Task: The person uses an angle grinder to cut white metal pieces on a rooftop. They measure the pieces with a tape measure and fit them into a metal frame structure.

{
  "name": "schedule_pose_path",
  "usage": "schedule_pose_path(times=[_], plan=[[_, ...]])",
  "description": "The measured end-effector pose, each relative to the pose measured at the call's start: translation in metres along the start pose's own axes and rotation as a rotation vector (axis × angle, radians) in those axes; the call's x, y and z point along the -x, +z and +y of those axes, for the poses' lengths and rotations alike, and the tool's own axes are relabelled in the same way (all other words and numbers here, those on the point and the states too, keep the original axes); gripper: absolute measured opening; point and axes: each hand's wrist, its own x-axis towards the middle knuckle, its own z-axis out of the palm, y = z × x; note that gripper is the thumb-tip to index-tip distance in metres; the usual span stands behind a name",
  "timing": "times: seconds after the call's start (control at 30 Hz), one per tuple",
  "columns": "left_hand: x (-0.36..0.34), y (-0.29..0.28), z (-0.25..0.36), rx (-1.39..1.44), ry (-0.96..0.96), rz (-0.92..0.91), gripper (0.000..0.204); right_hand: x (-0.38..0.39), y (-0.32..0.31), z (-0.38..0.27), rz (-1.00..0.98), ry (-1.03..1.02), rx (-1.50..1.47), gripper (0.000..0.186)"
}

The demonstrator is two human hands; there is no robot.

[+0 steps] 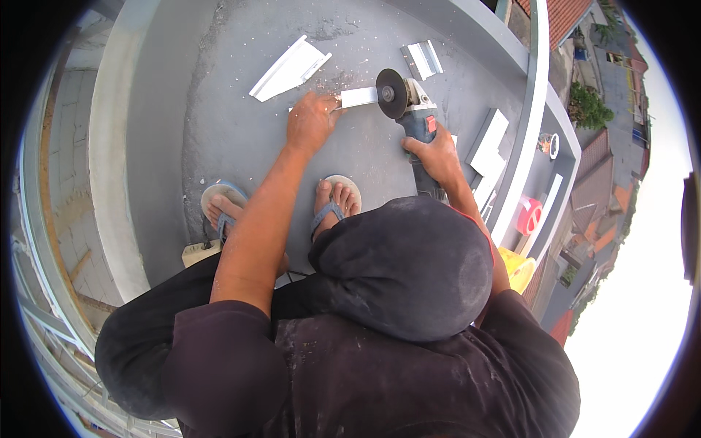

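My right hand is wrapped round the body of an angle grinder, which has a red switch and a dark cutting disc. The disc stands at the right end of a short white metal profile; whether it touches cannot be made out. My left hand grips that profile at its left end, fingers closed round it, low over the grey floor. Just beyond my left hand lies a larger white metal offcut with a slanted edge. A small ribbed white offcut rests beyond the grinder.
Sandalled feet stand close behind the profile. A pale box with a cable sits by the left foot. More white profile pieces lie at the right, beside a long white rail. Past it are a red roll and a yellow container.
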Motion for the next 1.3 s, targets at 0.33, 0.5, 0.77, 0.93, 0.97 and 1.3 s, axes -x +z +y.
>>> schedule_pose_path(times=[0.33, 0.5, 0.77, 0.93, 0.97, 1.3], plan=[[0.076, -0.015, 0.012, -0.113, 0.131, 0.056, 0.09, 0.029, -0.047, -0.04, 0.09, -0.02, -0.309, 0.04], [0.046, -0.021, 0.035, -0.266, 0.036, -0.053, 0.101, 0.044, -0.049, -0.011, 0.046, 0.022, -0.27, 0.052], [0.015, 0.002, 0.036, -0.747, 0.144, 0.096, 0.094, 0.053, -0.038, 0.014, 0.071, 0.076, -0.358, 0.055], [0.008, -0.036, 0.055, -0.43, 0.076, -0.048, 0.074, 0.059, -0.044, 0.005, 0.088, 0.075, -0.36, 0.053], [0.005, -0.039, 0.057, -0.367, 0.005, -0.095, 0.071, 0.059, -0.044, 0.009, 0.082, 0.083, -0.355, 0.052], [0.004, -0.014, 0.03, -0.407, 0.015, -0.044, 0.034, 0.066, -0.037, 0.005, 0.064, 0.052, -0.312, 0.053]])
